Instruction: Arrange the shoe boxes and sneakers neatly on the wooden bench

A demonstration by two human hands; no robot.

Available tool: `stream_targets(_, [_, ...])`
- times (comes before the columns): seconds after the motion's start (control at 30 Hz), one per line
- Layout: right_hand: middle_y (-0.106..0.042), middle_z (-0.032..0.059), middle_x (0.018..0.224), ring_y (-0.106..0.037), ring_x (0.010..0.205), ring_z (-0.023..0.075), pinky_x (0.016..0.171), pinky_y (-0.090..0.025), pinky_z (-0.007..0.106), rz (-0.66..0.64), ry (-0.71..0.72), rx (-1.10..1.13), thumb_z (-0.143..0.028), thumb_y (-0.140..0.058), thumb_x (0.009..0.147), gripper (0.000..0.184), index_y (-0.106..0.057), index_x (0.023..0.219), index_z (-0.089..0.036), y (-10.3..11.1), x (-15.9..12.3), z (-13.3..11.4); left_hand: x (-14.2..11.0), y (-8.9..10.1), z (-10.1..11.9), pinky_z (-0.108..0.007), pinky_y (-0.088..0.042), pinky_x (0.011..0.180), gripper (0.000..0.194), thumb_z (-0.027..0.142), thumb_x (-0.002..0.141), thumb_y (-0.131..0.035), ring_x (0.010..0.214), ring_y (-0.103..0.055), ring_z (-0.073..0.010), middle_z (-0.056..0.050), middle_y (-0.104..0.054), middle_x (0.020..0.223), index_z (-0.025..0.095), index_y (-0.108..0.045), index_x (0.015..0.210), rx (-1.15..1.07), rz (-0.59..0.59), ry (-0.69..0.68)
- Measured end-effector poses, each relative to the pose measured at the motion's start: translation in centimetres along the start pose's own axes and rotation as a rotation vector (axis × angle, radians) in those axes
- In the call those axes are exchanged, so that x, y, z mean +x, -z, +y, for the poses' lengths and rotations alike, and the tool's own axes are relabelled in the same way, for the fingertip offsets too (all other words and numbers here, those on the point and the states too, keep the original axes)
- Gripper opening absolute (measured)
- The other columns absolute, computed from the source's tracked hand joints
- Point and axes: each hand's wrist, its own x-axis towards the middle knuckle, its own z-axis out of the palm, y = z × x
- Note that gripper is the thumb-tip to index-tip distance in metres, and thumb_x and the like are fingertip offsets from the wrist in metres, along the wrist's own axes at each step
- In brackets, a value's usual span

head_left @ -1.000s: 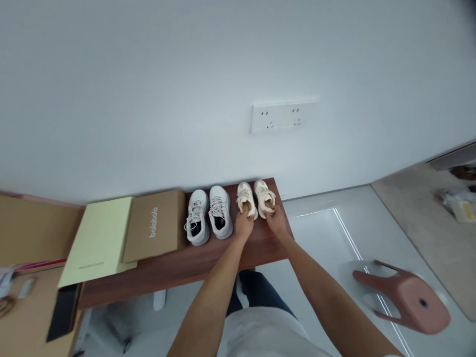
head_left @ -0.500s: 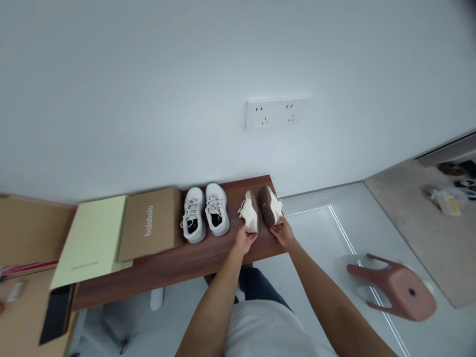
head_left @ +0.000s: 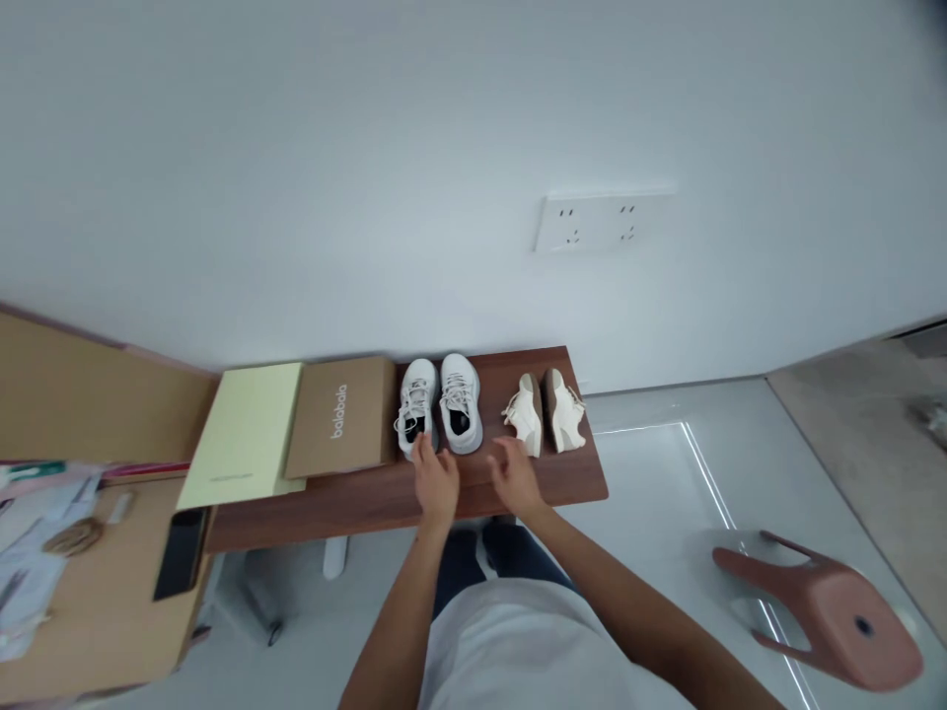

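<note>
Over the front of the brown wooden table (head_left: 355, 513), my left hand (head_left: 435, 480) is held with fingers apart, just below the heel of a white lace-up sneaker (head_left: 418, 390). A matching white sneaker (head_left: 460, 394) stands upright to its right. My right hand (head_left: 513, 475) has its fingers apart and is nearest to a cream shoe (head_left: 525, 414) with a brown sole, lying on its side. The other cream shoe (head_left: 566, 412) lies on its side to the right, their soles facing each other. Neither hand holds anything.
A brown shoe box (head_left: 344, 419) and a pale yellow box (head_left: 248, 434) lie left of the sneakers. At the far left, a cardboard surface (head_left: 110, 611) bears papers and a black phone (head_left: 182, 552). A pink stool (head_left: 836, 611) lies on the floor at right.
Both hands have let go of the cream shoes, which now lie on the table. My hands have moved left, toward the white sneakers. The view has shifted left.
</note>
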Motion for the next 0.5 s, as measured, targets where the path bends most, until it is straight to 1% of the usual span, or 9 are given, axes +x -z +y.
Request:
stream_targets(0.03, [-0.060,0.0152,0.138,-0.061,0.124,0.0264,0.100,-0.053,0.039,-0.127,0.040,-0.076,-0.031,-0.052,0.098,0.036,-0.059,0.131,-0.020,-1.7,1.0,-1.7,1.2,1.1,-0.5,-0.045,-0.048,0.110,0.055,0.023,0.096,-0.049,0.141,-0.051,-0.0330,-0.023,-0.044,0.158,0.014,-0.046,0.150,0.110,-0.031,0.043])
stream_targets(0.07, [-0.057,0.0157,0.143,-0.062,0.125,0.0263,0.100,-0.053,0.038,-0.231,0.025,-0.171,-0.025,-0.052,0.097,0.039,-0.057,0.136,-0.020,-3.3,2.2,-3.2,2.4,2.0,-0.8,-0.046,-0.052,0.104,0.052,0.024,0.097,-0.050,0.132,-0.060,-0.0347,-0.024,-0.048,0.153,0.014,-0.050,0.148,0.205,-0.126,0.088])
stream_targets(0.13, [-0.058,0.0175,0.142,-0.066,0.117,0.0279,0.097,-0.053,0.039,-0.357,-0.087,-0.363,-0.024,-0.054,0.098,0.041,-0.056,0.139,-0.019,-5.6,4.6,-5.3,4.5,2.8,-1.0,-0.047,-0.054,0.097,0.042,0.025,0.098,-0.049,0.118,-0.068,-0.0360,-0.024,-0.058,0.143,0.015,-0.061,0.136,0.345,-0.275,0.139])
stream_targets(0.2, [-0.062,0.0180,0.135,-0.067,0.116,0.0302,0.096,-0.052,0.041,-0.406,-0.153,-0.466,-0.033,-0.057,0.099,0.034,-0.062,0.129,-0.019,-6.5,6.3,-5.8,5.8,3.0,-0.9,-0.047,-0.054,0.096,0.034,0.026,0.098,-0.049,0.113,-0.070,-0.0354,-0.021,-0.065,0.135,0.018,-0.068,0.125,0.393,-0.340,0.140])
stream_targets(0.27, [-0.065,0.0172,0.128,-0.066,0.116,0.0307,0.098,-0.051,0.041,-0.380,-0.175,-0.424,-0.042,-0.059,0.098,0.028,-0.069,0.113,-0.019,-6.0,7.0,-4.7,6.3,3.2,-1.2,-0.044,-0.052,0.098,0.029,0.027,0.097,-0.052,0.116,-0.068,-0.0336,-0.017,-0.068,0.131,0.021,-0.071,0.118,0.334,-0.305,0.127])
stream_targets(0.3, [-0.066,0.0163,0.123,-0.065,0.115,0.0301,0.099,-0.051,0.041,-0.338,-0.188,-0.341,-0.043,-0.060,0.098,0.027,-0.070,0.105,-0.019,-5.4,6.9,-3.7,6.3,3.3,-1.6,-0.042,-0.051,0.098,0.027,0.027,0.096,-0.054,0.118,-0.067,-0.0322,-0.016,-0.069,0.129,0.022,-0.072,0.116,0.261,-0.263,0.129])
stream_targets(0.37, [-0.069,0.0125,0.111,-0.065,0.110,0.0275,0.098,-0.052,0.040,-0.231,-0.249,-0.049,-0.047,-0.058,0.096,0.029,-0.069,0.094,-0.021,-4.0,5.8,-1.3,5.8,3.5,-2.8,-0.036,-0.053,0.092,0.025,0.029,0.093,-0.060,0.112,-0.068,-0.0284,-0.014,-0.071,0.124,0.022,-0.073,0.113,0.025,-0.178,0.185])
stream_targets(0.43, [-0.069,0.0076,0.097,-0.066,0.096,0.0245,0.087,-0.057,0.039,-0.172,-0.409,0.348,-0.057,-0.057,0.092,0.036,-0.067,0.091,-0.022,-2.7,4.3,1.2,5.1,3.5,-4.3,-0.030,-0.055,0.075,0.027,0.034,0.089,-0.065,0.092,-0.070,-0.0230,-0.010,-0.074,0.110,0.019,-0.073,0.110,-0.278,-0.142,0.313])
stream_targets(0.5, [-0.069,0.0047,0.089,-0.065,0.087,0.0232,0.079,-0.060,0.040,-0.131,-0.595,0.647,-0.064,-0.060,0.085,0.041,-0.065,0.092,-0.024,-2.0,2.8,3.1,4.1,2.9,-5.6,-0.025,-0.050,0.059,0.030,0.039,0.085,-0.066,0.068,-0.063,-0.0164,-0.005,-0.071,0.087,0.016,-0.071,0.104,-0.530,-0.147,0.469])
